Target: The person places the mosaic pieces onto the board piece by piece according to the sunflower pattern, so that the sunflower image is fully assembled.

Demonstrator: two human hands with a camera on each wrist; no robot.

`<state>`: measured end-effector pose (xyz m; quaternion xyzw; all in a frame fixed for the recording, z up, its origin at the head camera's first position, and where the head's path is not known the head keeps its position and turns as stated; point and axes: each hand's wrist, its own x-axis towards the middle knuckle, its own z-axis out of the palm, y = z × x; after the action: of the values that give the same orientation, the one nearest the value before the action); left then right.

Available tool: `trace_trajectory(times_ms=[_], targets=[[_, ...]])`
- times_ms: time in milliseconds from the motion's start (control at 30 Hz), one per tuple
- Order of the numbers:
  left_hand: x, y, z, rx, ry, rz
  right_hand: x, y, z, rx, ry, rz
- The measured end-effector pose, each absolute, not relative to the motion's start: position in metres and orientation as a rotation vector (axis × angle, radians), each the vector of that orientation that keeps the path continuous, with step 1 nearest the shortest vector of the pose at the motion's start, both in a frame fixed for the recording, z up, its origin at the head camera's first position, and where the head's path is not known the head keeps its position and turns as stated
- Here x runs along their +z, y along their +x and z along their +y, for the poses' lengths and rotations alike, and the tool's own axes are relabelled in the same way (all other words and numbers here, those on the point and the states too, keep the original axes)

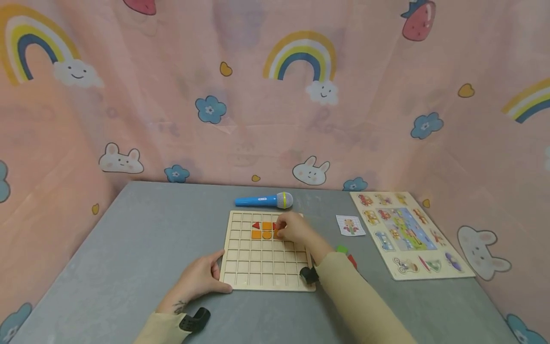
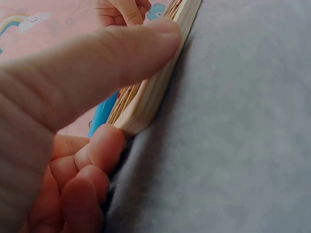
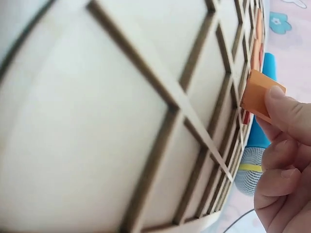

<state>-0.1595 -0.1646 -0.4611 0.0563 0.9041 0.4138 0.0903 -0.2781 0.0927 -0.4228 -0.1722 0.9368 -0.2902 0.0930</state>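
A wooden grid board (image 1: 253,265) lies on the table, with red and orange tiles set in its upper cells. My left hand (image 1: 199,274) grips the board's near left corner; in the left wrist view the thumb (image 2: 146,51) lies along the edge and the curled fingers (image 2: 107,145) touch the corner. My right hand (image 1: 294,227) is over the upper right part of the grid. Between thumb and finger it pinches an orange square tile (image 3: 257,92), tilted against the grid. Near the tile sit an orange square (image 1: 256,234), an orange circle (image 1: 267,235) and a red triangle (image 1: 256,225).
A blue toy microphone (image 1: 258,201) lies behind the board. To the right are a small picture card (image 1: 350,225) and a wooden picture puzzle (image 1: 399,260). Green (image 1: 342,249) and red pieces (image 1: 352,261) show partly behind my right sleeve.
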Motion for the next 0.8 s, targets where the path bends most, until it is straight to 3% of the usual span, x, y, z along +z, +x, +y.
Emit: trace_trajectory(times_ms=[533, 800], targets=[[-0.464, -0.159, -0.165, 1.25, 0.183, 2.679, -0.426, -0.278, 0.092, -0.646, -0.544, 2.854], [-0.463, -0.16, -0.166, 1.236, 0.171, 2.683, -0.404, -0.273, 0.134, -0.656, -0.456, 2.923]])
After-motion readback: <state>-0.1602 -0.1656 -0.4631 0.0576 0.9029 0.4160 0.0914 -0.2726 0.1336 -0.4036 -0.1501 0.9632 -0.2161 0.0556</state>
